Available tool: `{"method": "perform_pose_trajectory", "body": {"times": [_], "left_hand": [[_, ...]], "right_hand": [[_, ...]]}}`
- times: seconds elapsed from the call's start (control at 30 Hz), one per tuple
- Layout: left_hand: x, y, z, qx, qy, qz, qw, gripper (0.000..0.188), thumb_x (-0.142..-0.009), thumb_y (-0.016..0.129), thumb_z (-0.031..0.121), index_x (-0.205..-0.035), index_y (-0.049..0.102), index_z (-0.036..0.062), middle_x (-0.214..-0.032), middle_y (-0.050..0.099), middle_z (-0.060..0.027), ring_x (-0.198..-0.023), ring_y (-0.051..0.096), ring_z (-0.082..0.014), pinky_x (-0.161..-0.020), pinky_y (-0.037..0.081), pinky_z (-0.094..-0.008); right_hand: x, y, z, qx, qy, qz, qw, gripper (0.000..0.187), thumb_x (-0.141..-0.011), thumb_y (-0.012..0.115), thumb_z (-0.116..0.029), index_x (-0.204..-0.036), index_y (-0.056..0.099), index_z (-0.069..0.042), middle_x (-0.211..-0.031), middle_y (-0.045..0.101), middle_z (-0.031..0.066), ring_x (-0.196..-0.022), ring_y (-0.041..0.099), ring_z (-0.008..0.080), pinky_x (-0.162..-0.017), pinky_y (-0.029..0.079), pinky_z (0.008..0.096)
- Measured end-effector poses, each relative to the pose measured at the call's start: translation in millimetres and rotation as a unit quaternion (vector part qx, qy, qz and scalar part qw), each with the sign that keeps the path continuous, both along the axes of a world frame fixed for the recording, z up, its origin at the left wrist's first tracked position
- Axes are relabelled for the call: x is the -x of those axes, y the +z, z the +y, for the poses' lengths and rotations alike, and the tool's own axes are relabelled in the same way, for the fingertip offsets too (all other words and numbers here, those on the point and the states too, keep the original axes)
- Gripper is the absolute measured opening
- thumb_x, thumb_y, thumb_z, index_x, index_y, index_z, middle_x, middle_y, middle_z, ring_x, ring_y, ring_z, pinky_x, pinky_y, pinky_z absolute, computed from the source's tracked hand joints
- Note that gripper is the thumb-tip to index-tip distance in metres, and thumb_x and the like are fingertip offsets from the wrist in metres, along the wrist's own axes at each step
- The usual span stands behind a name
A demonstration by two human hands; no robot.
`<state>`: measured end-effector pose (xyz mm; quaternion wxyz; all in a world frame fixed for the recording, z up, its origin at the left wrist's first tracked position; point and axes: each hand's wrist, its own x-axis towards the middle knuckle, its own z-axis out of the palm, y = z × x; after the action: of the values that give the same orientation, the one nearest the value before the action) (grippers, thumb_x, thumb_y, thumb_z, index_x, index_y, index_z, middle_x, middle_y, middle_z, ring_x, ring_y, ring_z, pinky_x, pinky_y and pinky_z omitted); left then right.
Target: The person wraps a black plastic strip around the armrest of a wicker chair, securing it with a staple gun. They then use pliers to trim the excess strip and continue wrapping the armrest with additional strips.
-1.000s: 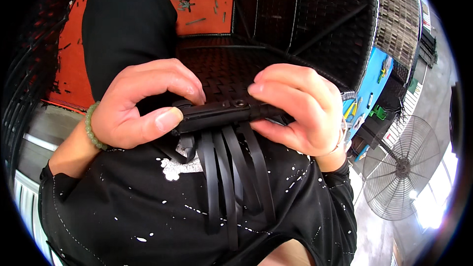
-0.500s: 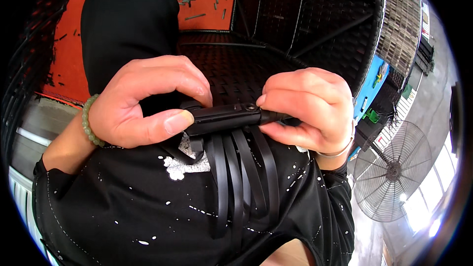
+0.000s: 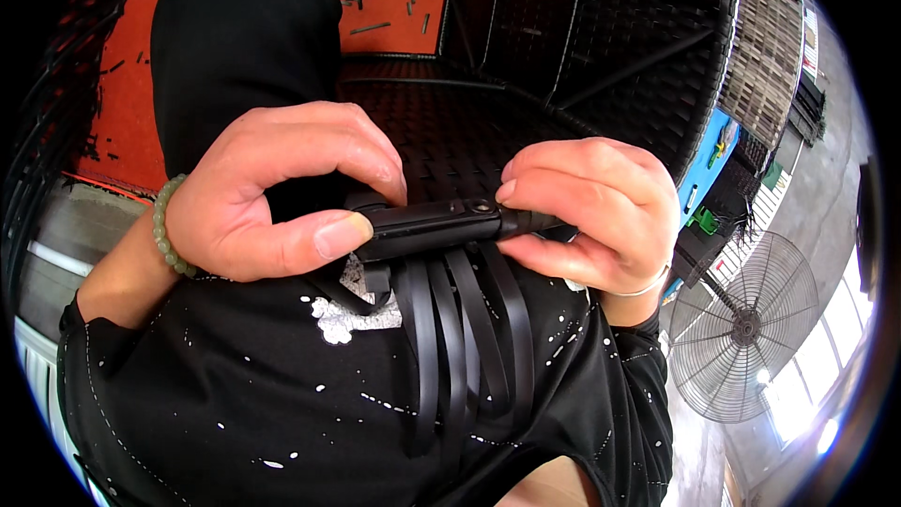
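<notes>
My left grip point(image 3: 249, 169) pinches black bar point(image 3: 432, 227) at 9 o'clock, right grip point(image 3: 605, 211) clamped at 3; flat strips point(image 3: 424, 347) trail toward 6.

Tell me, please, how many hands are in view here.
2: the left hand grips the left end of a black bar, and the right hand grips its right end. Neither is fully hidden; some fingertips are out of sight.

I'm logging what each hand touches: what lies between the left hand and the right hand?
In the head view, a black bar-shaped piece spans from the left hand to the right hand; flat black strips show just below it.
</notes>
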<state>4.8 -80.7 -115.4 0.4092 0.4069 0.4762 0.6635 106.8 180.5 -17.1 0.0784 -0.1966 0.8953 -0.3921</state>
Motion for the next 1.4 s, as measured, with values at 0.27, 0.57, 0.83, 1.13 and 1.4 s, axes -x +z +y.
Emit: {"method": "perform_pose_trajectory", "body": {"times": [0.27,0.57,0.83,1.13,1.4], "left_hand": [[0.9,-2.3,0.9,-0.008,-0.001,0.002,1.0,0.042,-0.093,0.059,0.037,-0.097,0.068,-0.0038,-0.097,0.068,-0.0161,-0.093,0.066,-0.0303,-0.083,0.054,-0.0405],[1.8,-3.5,0.8,-0.011,-0.009,-0.001,1.0,0.042,-0.093,0.06,0.037,-0.097,0.068,-0.0035,-0.098,0.068,-0.0157,-0.093,0.066,-0.0307,-0.083,0.054,-0.0407],[3.0,-1.9,2.3,-0.005,-0.013,0.017,1.0,0.044,-0.093,0.059,0.039,-0.097,0.068,-0.0035,-0.097,0.068,-0.0159,-0.093,0.066,-0.0304,-0.083,0.054,-0.0402],[3.2,4.2,-1.2,0.032,0.002,0.043,0.999,0.049,-0.092,0.059,0.043,-0.105,0.066,-0.0035,-0.102,0.068,-0.0165,-0.096,0.066,-0.0306,-0.085,0.053,-0.0398],[13.5,30.0,-3.2,-0.004,0.015,0.176,0.984,0.047,-0.074,0.079,0.029,-0.107,0.068,-0.0024,-0.107,0.066,-0.0173,-0.1,0.065,-0.0345,-0.087,0.054,-0.0431]], "right_hand": [[1.8,-2.0,4.0,0.019,0.027,-0.01,0.999,0.039,-0.067,0.084,-0.015,-0.101,0.071,0.0,-0.099,0.07,0.0122,-0.076,0.07,0.0272,-0.062,0.056,0.0339],[8.1,-0.8,5.0,0.016,0.042,-0.046,0.998,0.036,-0.071,0.083,-0.019,-0.102,0.073,-0.003,-0.096,0.07,0.0097,-0.072,0.068,0.0254,-0.06,0.055,0.0332],[9.0,-2.7,3.9,0.002,0.047,-0.053,0.998,0.035,-0.073,0.082,-0.023,-0.102,0.072,-0.004,-0.091,0.069,0.006,-0.068,0.066,0.0248,-0.059,0.053,0.0336],[5.5,-0.9,-5.0,-0.062,0.036,-0.051,0.996,0.05,-0.071,0.081,-0.03,-0.112,0.069,-0.006,-0.097,0.066,0.0058,-0.081,0.066,0.0272,-0.069,0.054,0.0372],[-16.7,7.8,-6.9,-0.034,-0.003,0.083,0.996,0.046,-0.067,0.08,-0.025,-0.11,0.073,-0.01,-0.102,0.065,0.0043,-0.088,0.065,0.0239,-0.072,0.054,0.0364]]}}
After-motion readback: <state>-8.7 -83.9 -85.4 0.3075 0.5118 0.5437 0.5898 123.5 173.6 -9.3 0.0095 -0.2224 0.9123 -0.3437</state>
